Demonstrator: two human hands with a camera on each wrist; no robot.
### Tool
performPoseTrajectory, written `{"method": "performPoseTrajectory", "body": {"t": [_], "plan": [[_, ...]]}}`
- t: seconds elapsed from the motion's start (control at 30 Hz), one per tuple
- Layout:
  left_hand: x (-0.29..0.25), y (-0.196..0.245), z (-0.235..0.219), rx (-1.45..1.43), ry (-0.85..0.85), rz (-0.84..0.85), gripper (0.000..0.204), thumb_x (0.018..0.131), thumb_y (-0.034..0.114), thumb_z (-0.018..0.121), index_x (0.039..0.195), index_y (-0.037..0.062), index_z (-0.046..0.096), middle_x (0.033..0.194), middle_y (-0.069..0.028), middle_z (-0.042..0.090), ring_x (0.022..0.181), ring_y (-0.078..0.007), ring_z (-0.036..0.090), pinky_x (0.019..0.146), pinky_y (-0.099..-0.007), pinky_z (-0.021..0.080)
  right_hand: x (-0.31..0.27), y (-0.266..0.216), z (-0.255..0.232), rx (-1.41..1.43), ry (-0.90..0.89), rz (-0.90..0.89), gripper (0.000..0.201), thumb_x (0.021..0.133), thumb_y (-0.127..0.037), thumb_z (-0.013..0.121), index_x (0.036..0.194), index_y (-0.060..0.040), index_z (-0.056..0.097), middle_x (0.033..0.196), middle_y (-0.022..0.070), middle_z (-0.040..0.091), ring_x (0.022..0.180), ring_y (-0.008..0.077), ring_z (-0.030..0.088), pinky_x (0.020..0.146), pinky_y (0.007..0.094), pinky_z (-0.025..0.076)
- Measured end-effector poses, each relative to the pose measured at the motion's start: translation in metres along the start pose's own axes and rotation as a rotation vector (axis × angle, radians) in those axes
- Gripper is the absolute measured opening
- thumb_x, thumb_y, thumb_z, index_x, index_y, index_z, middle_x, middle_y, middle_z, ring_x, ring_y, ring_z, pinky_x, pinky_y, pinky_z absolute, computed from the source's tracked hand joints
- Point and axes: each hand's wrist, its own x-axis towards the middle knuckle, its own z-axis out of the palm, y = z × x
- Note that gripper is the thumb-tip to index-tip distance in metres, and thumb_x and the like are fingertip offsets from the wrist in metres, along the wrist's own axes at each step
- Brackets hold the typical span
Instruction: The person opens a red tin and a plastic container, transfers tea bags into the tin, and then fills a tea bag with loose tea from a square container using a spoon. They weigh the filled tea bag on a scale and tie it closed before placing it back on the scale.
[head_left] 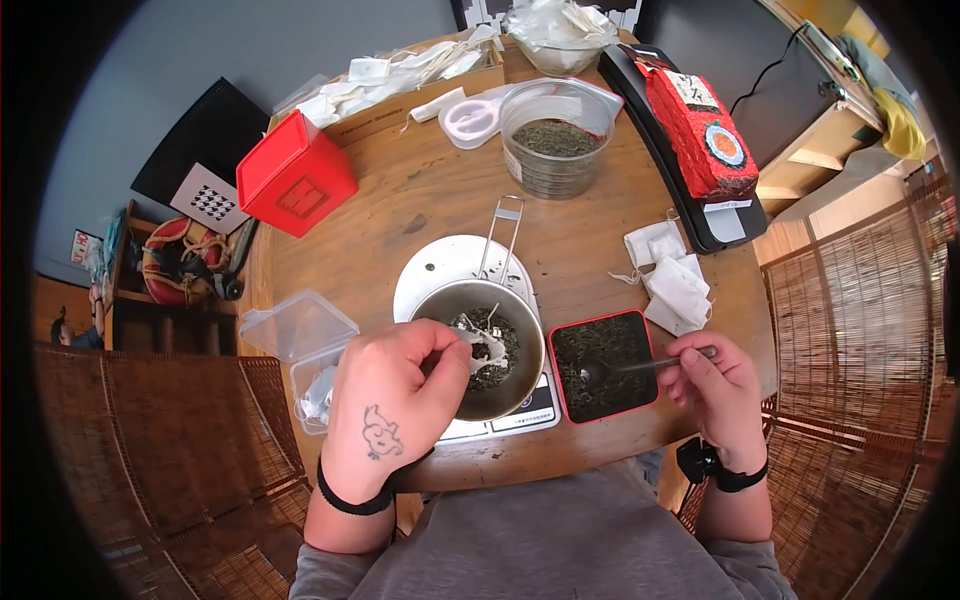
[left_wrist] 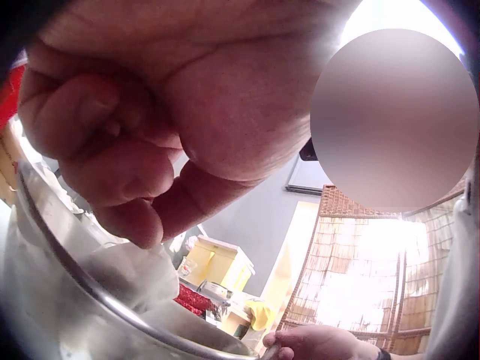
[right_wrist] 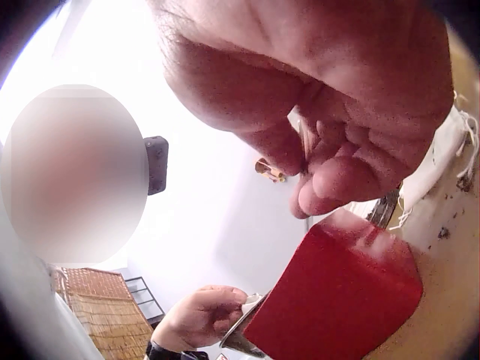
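Note:
My left hand [head_left: 395,400] pinches the edge of a small white tea bag [head_left: 495,348] between thumb and fingers, inside a metal pan [head_left: 530,365] with a wire handle. Loose dark tea leaves lie in the pan, which stands on a white scale [head_left: 415,265]. In the left wrist view the tea bag [left_wrist: 135,274] hangs below the fingertips behind the pan rim. My right hand [head_left: 720,395] holds a spoon [head_left: 640,367] by its handle, its bowl among tea leaves in a red-rimmed box [head_left: 654,340]. The right wrist view shows that box's red side [right_wrist: 330,292] below the fingers.
Flat white tea bags [head_left: 680,292] lie behind the red-rimmed box. Farther back stand a clear tub [head_left: 555,180] of leaves, scissors [head_left: 468,122], a red pack [head_left: 700,130] on a black appliance [head_left: 735,230], and a red box [head_left: 290,180]. An open clear plastic case [head_left: 300,325] sits left.

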Motion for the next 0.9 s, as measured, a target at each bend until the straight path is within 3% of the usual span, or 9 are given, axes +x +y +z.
{"method": "performPoseTrajectory", "body": {"t": [0.2, 0.43, 0.5, 0.73, 0.9], "plan": [[0.002, 0.003, 0.004, -0.007, -0.015, 0.013, 0.014, 0.091, 0.011, 0.073, 0.087, -0.0018, 0.076, 0.072, -0.0180, 0.071, 0.062, -0.0321, 0.070, 0.060, -0.0386, 0.054, 0.002, 0.010, -0.009, 0.237, 0.090, 0.062, 0.018, 0.108, -0.017, 0.062, 0.116, -0.0017, 0.070, 0.086, 0.0095, 0.078, 0.064, 0.0119, 0.070, 0.057, 0.0228, 0.053], [0.001, 0.002, 0.006, -0.022, -0.004, 0.006, 0.012, 0.090, 0.010, 0.073, 0.087, -0.0010, 0.076, 0.072, -0.0184, 0.071, 0.061, -0.0326, 0.070, 0.059, -0.0386, 0.054, 0.002, 0.000, -0.005, 0.299, 0.118, 0.008, 0.019, 0.107, -0.017, 0.063, 0.116, -0.0008, 0.068, 0.083, 0.0111, 0.078, 0.062, 0.0143, 0.072, 0.055, 0.0245, 0.056], [0.000, -0.003, 0.008, -0.031, 0.000, 0.094, 0.014, 0.092, 0.009, 0.074, 0.088, -0.0041, 0.075, 0.066, -0.0118, 0.067, 0.058, -0.0132, 0.061, 0.056, -0.0315, 0.048, 0.002, -0.006, 0.000, 0.330, 0.099, -0.042, 0.019, 0.107, -0.017, 0.063, 0.115, -0.0003, 0.068, 0.083, 0.0116, 0.078, 0.063, 0.0147, 0.073, 0.055, 0.0247, 0.056], [0.000, 0.002, 0.008, -0.038, -0.011, 0.075, 0.014, 0.092, 0.010, 0.075, 0.088, -0.0032, 0.075, 0.070, -0.0142, 0.069, 0.060, -0.0190, 0.064, 0.058, -0.0335, 0.049, 0.005, -0.030, 0.034, 0.298, 0.027, -0.082, 0.019, 0.108, -0.015, 0.062, 0.118, 0.0009, 0.068, 0.086, 0.0125, 0.078, 0.065, 0.0151, 0.073, 0.056, 0.0245, 0.056], [-0.001, 0.002, 0.008, -0.028, -0.008, 0.142, 0.011, 0.090, 0.009, 0.075, 0.088, -0.0018, 0.076, 0.073, -0.0165, 0.071, 0.063, -0.0259, 0.068, 0.061, -0.0361, 0.052, 0.013, -0.035, 0.055, 0.200, -0.078, -0.086, 0.019, 0.108, -0.011, 0.063, 0.121, 0.0016, 0.069, 0.093, 0.0109, 0.078, 0.076, 0.0124, 0.072, 0.066, 0.0246, 0.055]]}}
